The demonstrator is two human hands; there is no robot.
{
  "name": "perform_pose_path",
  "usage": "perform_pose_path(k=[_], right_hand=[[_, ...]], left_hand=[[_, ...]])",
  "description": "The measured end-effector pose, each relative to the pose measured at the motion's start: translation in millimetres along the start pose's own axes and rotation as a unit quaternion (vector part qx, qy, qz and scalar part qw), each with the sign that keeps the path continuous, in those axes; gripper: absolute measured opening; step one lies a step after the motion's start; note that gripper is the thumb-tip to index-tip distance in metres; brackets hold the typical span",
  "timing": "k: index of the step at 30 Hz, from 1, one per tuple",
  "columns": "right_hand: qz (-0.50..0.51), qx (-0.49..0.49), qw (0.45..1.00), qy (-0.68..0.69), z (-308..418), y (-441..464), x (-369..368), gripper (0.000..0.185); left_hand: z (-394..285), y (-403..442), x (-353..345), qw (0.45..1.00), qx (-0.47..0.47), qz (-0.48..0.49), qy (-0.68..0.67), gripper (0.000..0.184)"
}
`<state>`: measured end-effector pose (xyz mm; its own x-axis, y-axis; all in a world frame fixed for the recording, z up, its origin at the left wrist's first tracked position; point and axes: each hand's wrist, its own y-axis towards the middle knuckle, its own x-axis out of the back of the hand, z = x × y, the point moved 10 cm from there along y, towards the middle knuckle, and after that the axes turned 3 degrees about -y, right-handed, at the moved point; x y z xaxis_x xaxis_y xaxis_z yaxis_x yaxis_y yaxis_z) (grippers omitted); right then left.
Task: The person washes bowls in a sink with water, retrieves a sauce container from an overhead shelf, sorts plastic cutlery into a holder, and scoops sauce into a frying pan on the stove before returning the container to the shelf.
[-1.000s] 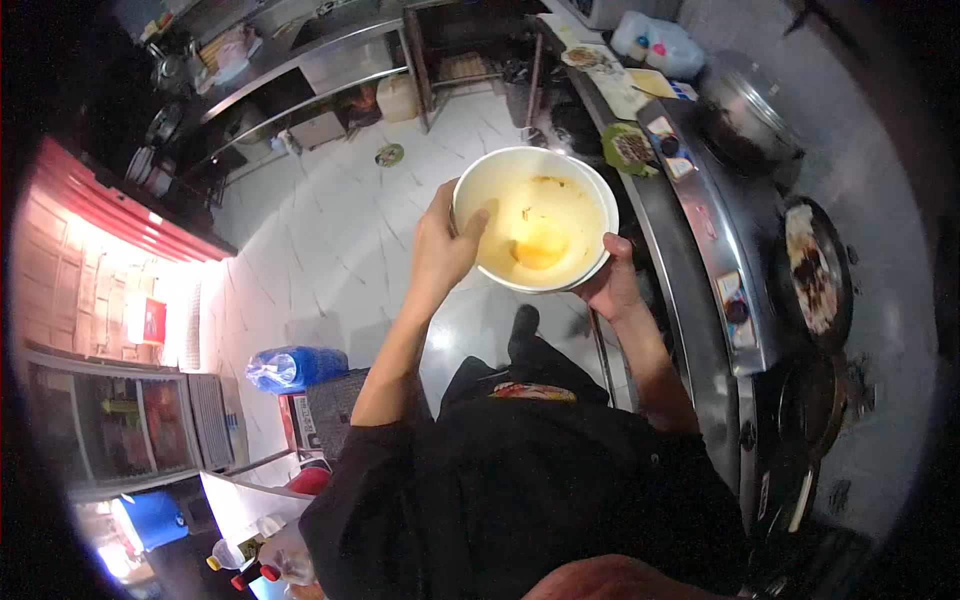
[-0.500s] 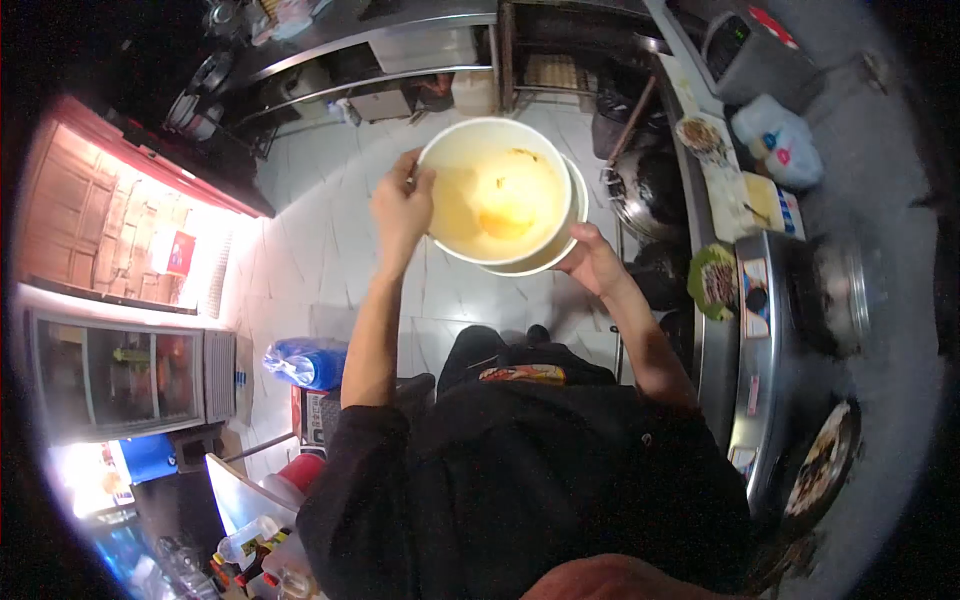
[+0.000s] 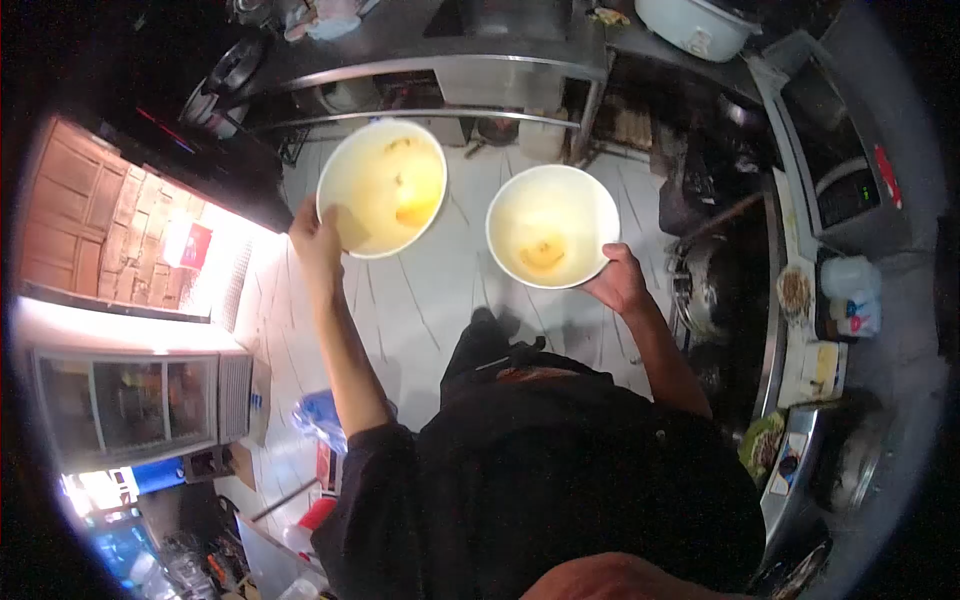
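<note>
My left hand (image 3: pixel 318 245) grips the lower left rim of a white bowl (image 3: pixel 383 188), its thumb inside the rim. That bowl is tilted toward me and shows yellow-brown residue inside. In my right hand (image 3: pixel 622 280) is a second white bowl (image 3: pixel 553 227), held by its right edge with the thumb on the rim. A brownish stain lies at its bottom. The two bowls are apart, with a gap of floor showing between them.
A metal counter (image 3: pixel 400 68) runs across the far side. On the right counter stand a microwave (image 3: pixel 845 190), a plate of food (image 3: pixel 795 292) and a plastic jug (image 3: pixel 850 285). A glass-door fridge (image 3: pixel 130 405) is at the left, near a blue bag (image 3: pixel 318 418).
The two bowls, stacked one in the other before, are now separated. My left hand has moved left with one, while my right hand keeps the other. The view has turned toward the right.
</note>
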<state>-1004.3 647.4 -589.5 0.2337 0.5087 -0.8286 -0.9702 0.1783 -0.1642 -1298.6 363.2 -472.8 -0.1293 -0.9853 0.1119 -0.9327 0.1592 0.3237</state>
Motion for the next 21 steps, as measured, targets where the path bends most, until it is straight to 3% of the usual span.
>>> perform_pose_path(k=[3, 5, 7, 10, 12, 14, 16, 19, 20, 21], right_hand=[[0.041, 0.031, 0.996, 0.073, 40.7, 70.4, -18.5, 0.075], [0.015, 0.053, 0.991, 0.12, 72.4, 112.5, -16.9, 0.069], [-0.053, 0.099, 0.994, 0.009, 117.4, 156.9, -4.6, 0.067], [-0.092, 0.112, 0.983, -0.114, 187.2, 233.4, 7.5, 0.066], [-0.128, 0.128, 0.941, -0.288, 240.7, 289.1, 17.5, 0.065], [-0.141, 0.126, 0.93, -0.314, 286.3, 356.9, 30.2, 0.061], [-0.112, 0.132, 0.958, -0.228, 333.0, 434.5, 56.4, 0.056], [-0.121, 0.128, 0.925, -0.338, 385.3, 580.3, 207.5, 0.048], [-0.255, 0.097, 0.914, -0.299, 392.8, 591.9, 185.0, 0.047], [-0.251, 0.066, 0.914, -0.31, 398.7, 623.4, 198.4, 0.046]], left_hand=[[34.3, 63.4, -2.6, 0.998, 0.034, -0.005, 0.043, 0.027], [50.3, 92.8, -6.1, 0.995, 0.082, -0.006, 0.065, 0.026], [69.0, 127.1, -18.2, 0.989, 0.127, -0.018, 0.066, 0.026], [104.6, 189.1, -42.4, 0.992, 0.104, -0.027, 0.064, 0.026], [124.9, 225.9, -63.0, 0.994, 0.093, -0.031, 0.041, 0.027], [138.6, 263.1, -88.5, 0.996, 0.081, -0.038, 0.01, 0.028], [144.4, 295.8, -117.2, 0.995, 0.089, -0.054, -0.013, 0.028], [150.3, 346.8, -160.2, 0.993, 0.073, -0.087, -0.007, 0.031], [149.7, 364.2, -175.5, 0.992, 0.081, -0.094, 0.01, 0.031], [151.4, 380.3, -190.5, 0.99, 0.091, -0.101, 0.028, 0.031]])
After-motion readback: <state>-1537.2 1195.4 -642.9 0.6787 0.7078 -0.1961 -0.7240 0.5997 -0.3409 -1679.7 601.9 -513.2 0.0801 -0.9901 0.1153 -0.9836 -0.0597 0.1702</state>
